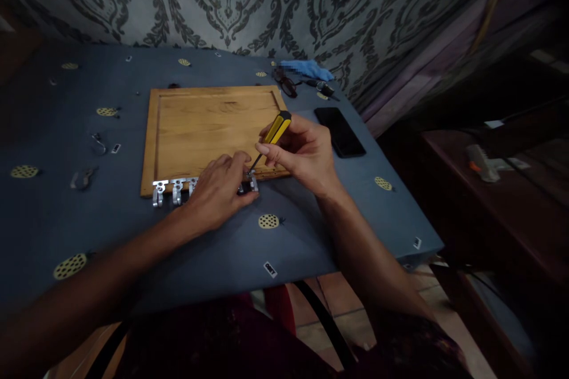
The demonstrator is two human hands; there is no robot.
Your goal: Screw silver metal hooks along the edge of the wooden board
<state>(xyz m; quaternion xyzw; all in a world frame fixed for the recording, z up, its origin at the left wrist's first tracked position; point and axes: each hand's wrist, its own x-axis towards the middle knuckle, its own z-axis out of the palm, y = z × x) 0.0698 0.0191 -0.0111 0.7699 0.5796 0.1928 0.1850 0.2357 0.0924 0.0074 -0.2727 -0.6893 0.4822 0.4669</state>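
A framed wooden board [208, 124] lies on the blue patterned cloth. Along its near edge runs a metal rail with several silver hooks [176, 189]. My right hand [306, 154] is closed on a yellow and black screwdriver [278, 128], whose tip points down at the right end of the rail. My left hand [217, 192] rests over the middle of the rail, its fingers wrapped round the rail and board edge and its thumb beside the rightmost hook [253, 182]. Part of the rail is hidden beneath it.
A black phone [340, 132] lies right of the board. Behind it are sunglasses [287, 84], a watch [326, 89] and a blue cloth [306, 68]. Loose metal hooks [84, 177] lie at the left. A dark red surface [493, 189] stands at the right.
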